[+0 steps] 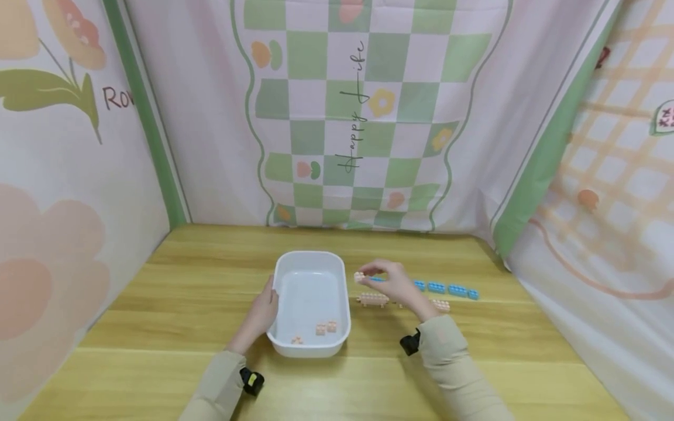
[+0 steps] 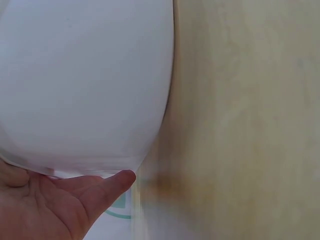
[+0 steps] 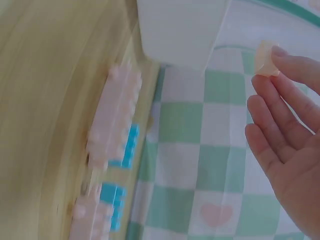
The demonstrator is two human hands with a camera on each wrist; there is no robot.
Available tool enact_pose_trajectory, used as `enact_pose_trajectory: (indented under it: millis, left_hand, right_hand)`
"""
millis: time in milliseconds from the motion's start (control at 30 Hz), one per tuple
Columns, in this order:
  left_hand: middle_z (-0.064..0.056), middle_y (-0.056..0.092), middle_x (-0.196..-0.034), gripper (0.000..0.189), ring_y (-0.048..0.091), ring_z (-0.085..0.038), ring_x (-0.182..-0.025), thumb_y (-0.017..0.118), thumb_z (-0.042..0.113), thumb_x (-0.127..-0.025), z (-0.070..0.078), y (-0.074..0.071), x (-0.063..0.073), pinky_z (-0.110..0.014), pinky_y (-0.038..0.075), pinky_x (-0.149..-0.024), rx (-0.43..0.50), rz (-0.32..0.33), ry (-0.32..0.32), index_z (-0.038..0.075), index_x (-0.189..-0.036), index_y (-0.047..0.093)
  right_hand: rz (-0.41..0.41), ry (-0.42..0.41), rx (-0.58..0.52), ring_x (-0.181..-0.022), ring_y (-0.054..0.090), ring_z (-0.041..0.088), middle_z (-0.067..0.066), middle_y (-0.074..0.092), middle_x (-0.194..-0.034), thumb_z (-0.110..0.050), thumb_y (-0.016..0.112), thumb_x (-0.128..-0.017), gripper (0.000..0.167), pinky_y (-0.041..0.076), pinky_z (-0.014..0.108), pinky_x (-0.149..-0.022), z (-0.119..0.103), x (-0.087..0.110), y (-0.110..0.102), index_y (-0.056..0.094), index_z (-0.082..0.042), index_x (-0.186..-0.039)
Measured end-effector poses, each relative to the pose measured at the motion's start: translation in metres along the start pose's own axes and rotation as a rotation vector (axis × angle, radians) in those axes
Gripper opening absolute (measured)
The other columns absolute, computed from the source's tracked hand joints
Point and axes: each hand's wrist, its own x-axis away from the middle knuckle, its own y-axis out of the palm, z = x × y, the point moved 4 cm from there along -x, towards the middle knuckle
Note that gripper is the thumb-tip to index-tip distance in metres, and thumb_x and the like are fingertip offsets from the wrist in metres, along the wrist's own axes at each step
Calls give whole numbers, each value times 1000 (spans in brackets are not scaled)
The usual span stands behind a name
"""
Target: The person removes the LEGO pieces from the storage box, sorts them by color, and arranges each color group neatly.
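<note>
A white tub stands on the table with a few peach bricks inside near its front end. My left hand grips the tub's left side, and in the left wrist view its fingers lie against the white wall. Between thumb and fingertips my right hand pinches a small peach brick, held up just right of the tub. Below that hand lies a row of pale pink bricks, partly hidden by the wrist in the head view. Blue bricks sit behind them.
The blue row runs rightward to a small blue brick. A wooden table carries everything. Behind it hangs a checkered curtain, with printed cloth on both sides. Each wrist wears a black camera.
</note>
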Motion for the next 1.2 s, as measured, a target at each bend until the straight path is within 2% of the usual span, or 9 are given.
enact_pose_trajectory:
  millis: [100,233,333,433,633,733,867,1100,1200]
  left_hand:
    - [-32,32,-143,51,57,-43,-107,25,12,-101,0,0,0,-44,58,-79,-5,0,0,-3,-148,13]
    - [-30,29,-145,51,48,-46,-119,24,13,-101,0,-1,-1,-51,50,-94,-20,4,5,-4,-148,13]
    - [-30,28,-146,51,43,-46,-124,23,13,-101,-2,-2,0,-53,44,-100,-25,5,4,-5,-148,13]
    - [-30,28,-146,51,43,-46,-124,24,13,-101,-3,-3,0,-54,44,-100,-28,7,2,-5,-148,13]
    - [-29,28,-146,51,41,-45,-126,24,13,-101,-1,-3,-1,-54,41,-103,-28,0,3,-4,-148,14]
    - [-28,28,-147,51,42,-44,-126,23,14,-101,-1,-2,-2,-52,43,-102,-21,-11,-2,-3,-149,13]
    - [-29,31,-145,51,50,-44,-119,24,14,-101,0,-3,-3,-49,52,-92,-26,-10,-2,-3,-148,13]
    - [-29,32,-145,51,52,-43,-116,25,14,-101,-2,-3,-1,-48,53,-90,-13,-3,-1,-2,-148,14]
    - [-30,34,-144,51,55,-43,-112,25,13,-101,-2,-3,-1,-47,55,-86,-18,-3,19,-3,-148,15]
  right_hand:
    - [23,-8,21,-100,60,26,8,68,-106,-24,67,-87,28,49,51,-91,7,5,-9,67,-9,-110]
    - [45,-10,56,-97,61,25,8,68,-104,-22,67,-87,26,50,50,-89,16,11,-20,67,-8,-110]
    - [54,6,76,-97,61,26,8,68,-105,-22,66,-87,26,50,50,-88,23,15,-28,67,-9,-110]
    - [69,25,82,-97,61,27,9,68,-104,-20,67,-87,27,50,51,-88,30,19,-36,67,-7,-110]
    - [102,59,136,-94,61,25,10,68,-102,-20,67,-87,26,52,44,-83,46,30,-51,67,-5,-109]
    - [108,74,167,-93,61,25,10,68,-102,-20,66,-87,25,52,40,-82,56,36,-60,67,-6,-108]
    - [116,97,197,-92,61,25,10,68,-101,-21,66,-87,25,52,38,-81,68,42,-71,67,-5,-107]
    - [121,131,256,-88,61,23,10,69,-97,-22,66,-87,24,52,33,-77,83,54,-88,68,-5,-105]
    - [117,133,276,-83,62,19,10,70,-93,-18,68,-86,21,52,29,-72,90,59,-93,68,-3,-101]
